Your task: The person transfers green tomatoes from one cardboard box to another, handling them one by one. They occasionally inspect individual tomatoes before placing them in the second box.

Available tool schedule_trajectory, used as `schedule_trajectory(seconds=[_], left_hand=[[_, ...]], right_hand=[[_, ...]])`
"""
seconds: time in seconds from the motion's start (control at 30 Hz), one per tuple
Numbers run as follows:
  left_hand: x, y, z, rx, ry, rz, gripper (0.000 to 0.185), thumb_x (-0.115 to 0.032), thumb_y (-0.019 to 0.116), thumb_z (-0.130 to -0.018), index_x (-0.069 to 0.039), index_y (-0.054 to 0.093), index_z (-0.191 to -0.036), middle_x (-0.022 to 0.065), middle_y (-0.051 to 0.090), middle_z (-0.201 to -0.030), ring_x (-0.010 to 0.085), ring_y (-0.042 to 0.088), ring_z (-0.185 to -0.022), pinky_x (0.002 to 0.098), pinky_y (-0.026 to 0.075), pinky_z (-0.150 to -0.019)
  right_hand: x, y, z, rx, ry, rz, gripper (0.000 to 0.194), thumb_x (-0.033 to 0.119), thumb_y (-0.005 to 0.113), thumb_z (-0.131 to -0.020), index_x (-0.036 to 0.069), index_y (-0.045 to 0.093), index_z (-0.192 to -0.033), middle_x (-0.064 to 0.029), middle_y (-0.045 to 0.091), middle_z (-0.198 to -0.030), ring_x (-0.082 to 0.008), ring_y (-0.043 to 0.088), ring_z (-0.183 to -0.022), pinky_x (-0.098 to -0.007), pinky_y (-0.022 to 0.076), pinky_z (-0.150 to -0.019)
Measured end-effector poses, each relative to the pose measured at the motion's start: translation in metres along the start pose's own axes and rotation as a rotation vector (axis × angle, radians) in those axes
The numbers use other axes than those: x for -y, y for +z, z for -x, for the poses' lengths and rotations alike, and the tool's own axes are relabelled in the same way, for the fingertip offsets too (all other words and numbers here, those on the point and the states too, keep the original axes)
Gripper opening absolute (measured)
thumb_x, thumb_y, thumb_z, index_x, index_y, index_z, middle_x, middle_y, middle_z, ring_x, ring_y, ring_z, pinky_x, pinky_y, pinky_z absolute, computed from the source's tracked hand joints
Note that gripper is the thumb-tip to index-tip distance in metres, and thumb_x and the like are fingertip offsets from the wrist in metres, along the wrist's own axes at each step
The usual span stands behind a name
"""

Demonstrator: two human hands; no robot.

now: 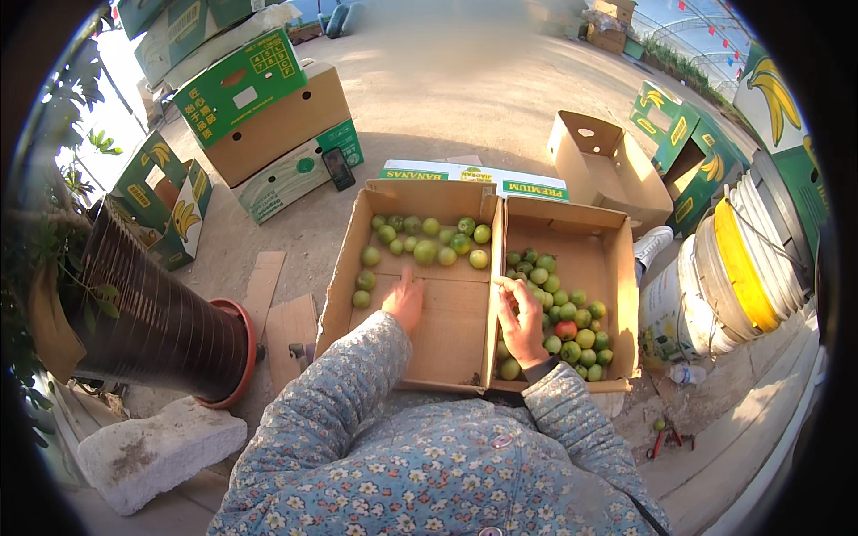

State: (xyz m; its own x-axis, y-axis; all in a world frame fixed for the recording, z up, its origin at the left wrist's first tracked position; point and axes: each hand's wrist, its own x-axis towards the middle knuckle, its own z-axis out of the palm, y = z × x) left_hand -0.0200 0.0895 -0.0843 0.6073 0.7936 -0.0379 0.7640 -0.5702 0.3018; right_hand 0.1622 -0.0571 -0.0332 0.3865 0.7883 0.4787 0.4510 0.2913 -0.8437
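Observation:
Two open cardboard boxes stand side by side before me. In the left cardboard box (442, 355), green tomatoes (424, 252) lie along the far side and down the left wall. My left hand (403, 300) is over its middle, fingers pointing at the tomatoes, with nothing visible in it. My right hand (521, 321) is at the left side of the right cardboard box (613, 254), thumb and forefinger near the shared walls; whether it holds something cannot be told. Beside it lies a heap of green tomatoes (568, 311) with one red tomato (566, 329) among them.
Stacked banana boxes (268, 127), a phone (338, 169) leaning on them, stand far left. A large plant pot (161, 315) and a white block (161, 449) are at left. Stacked buckets (737, 268), an empty carton (606, 167) and red-handled pruners (660, 442) are at right.

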Motion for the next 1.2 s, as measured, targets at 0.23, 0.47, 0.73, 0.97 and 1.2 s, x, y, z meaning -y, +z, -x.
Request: schedule_trajectory(seconds=[0.23, 0.47, 0.73, 0.97, 1.2], left_hand=[[-0.034, -0.044, 0.009, -0.342, 0.236, 0.654, 0.034, -0.014, 0.079, -0.075, -0.002, 0.059, -0.099, 0.0127, 0.050, -0.110, 0.0264, 0.058, -0.080, 0.0367, 0.051, -0.070], [-0.075, -0.053, 0.030, -0.176, 0.465, 0.729, 0.044, -0.021, 0.084, -0.071, 0.000, 0.057, -0.099, 0.0068, 0.052, -0.090, 0.0140, 0.050, -0.069, 0.0284, 0.045, -0.061], [-0.005, -0.018, -0.001, -0.408, -0.018, 0.124, 0.026, -0.023, 0.063, -0.088, -0.003, 0.056, -0.103, 0.0216, 0.054, -0.110, 0.0393, 0.060, -0.093, 0.0487, 0.051, -0.075], [0.018, 0.020, -0.014, -0.221, 0.051, 0.128, 0.035, -0.019, 0.068, -0.085, -0.002, 0.055, -0.113, 0.0219, 0.060, -0.093, 0.0362, 0.062, -0.086, 0.0461, 0.051, -0.075], [-0.069, -0.055, 0.026, -0.125, 0.401, 0.730, 0.050, -0.015, 0.069, -0.088, -0.004, 0.045, -0.130, 0.0089, 0.062, -0.080, 0.0177, 0.061, -0.071, 0.0326, 0.049, -0.069]], right_hand=[[0.004, -0.004, -0.001, 0.074, -0.218, 0.140, 0.043, 0.005, 0.069, -0.083, 0.003, 0.059, -0.125, -0.0056, 0.057, -0.084, -0.0189, 0.055, -0.073, -0.0306, 0.0469, -0.070], [0.009, -0.006, -0.002, 0.220, -0.424, 0.256, 0.058, 0.008, 0.074, -0.076, 0.001, 0.055, -0.130, -0.0117, 0.064, -0.098, -0.0286, 0.057, -0.084, -0.0373, 0.0467, -0.077], [-0.053, -0.009, -0.003, -0.396, 0.595, -0.814, 0.033, 0.032, 0.059, -0.097, 0.004, 0.057, -0.115, -0.0070, 0.065, -0.102, -0.0137, 0.061, -0.084, -0.0242, 0.0485, -0.076], [-0.033, -0.004, -0.002, -0.215, 0.397, -0.618, 0.045, 0.024, 0.055, -0.100, 0.002, 0.047, -0.138, -0.0069, 0.065, -0.107, -0.0133, 0.060, -0.093, -0.0276, 0.0483, -0.082], [0.007, -0.006, -0.006, 0.146, -0.383, 0.231, 0.056, 0.001, 0.072, -0.079, 0.004, 0.054, -0.132, -0.0097, 0.065, -0.101, -0.0265, 0.059, -0.088, -0.0340, 0.0476, -0.082]])
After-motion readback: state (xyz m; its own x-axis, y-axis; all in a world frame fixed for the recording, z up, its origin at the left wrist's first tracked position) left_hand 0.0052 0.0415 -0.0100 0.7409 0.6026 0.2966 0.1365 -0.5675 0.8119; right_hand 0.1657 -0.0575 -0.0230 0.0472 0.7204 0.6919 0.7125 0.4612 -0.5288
